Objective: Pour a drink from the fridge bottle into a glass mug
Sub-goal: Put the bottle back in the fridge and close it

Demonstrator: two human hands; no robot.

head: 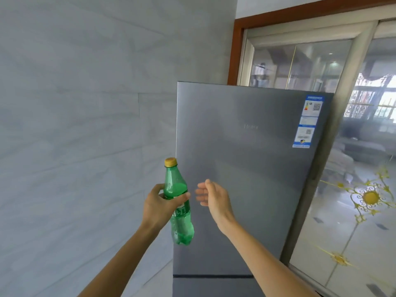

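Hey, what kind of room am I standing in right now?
Probably a home kitchen or a spot beside one: a tall grey fridge stands against a pale tiled wall, next to a glass sliding door.

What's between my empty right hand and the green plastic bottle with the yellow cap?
Nothing. In the head view the open right hand sits beside the green plastic bottle; only the grey fridge door shows behind the gap.

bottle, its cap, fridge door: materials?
Green bottle: looks like clear-tinted plastic, glossy; light passes through and bubbles show inside. Cap: yellow, opaque, probably plastic. Fridge door: grey with a brushed, satin sheen, likely metal or metal-look coating; the view cannot settle which.
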